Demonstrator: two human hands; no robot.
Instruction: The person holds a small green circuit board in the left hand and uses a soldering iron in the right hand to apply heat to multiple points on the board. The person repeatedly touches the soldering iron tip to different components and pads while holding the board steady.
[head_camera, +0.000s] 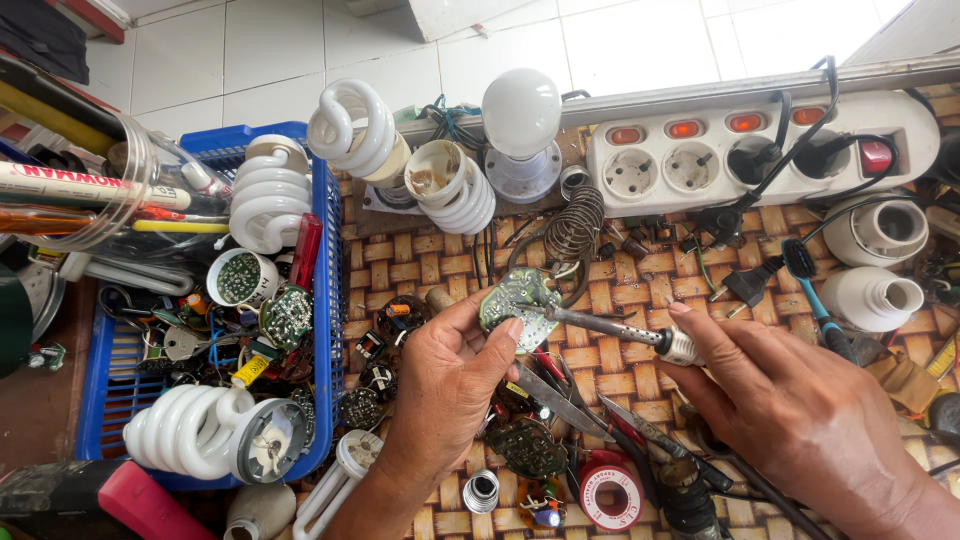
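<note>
My left hand (445, 385) pinches a small round green circuit board (520, 300) between thumb and fingers, above a woven mat. My right hand (800, 410) grips a soldering iron (620, 327) by its white collar. The iron's metal tip lies across the board's lower right edge. Under the hands sit metal tweezers or pliers (590, 405), another round circuit board (527, 447) and a red spool of solder wire (610, 495).
A blue basket (325, 300) at left holds spiral bulbs, bulb bases and boards. Behind stand spiral lamps (355, 125), a white globe bulb (521, 115), a coiled iron stand (575, 225) and a white power strip (760, 150) with plugs. White bulb housings (875, 260) lie at right.
</note>
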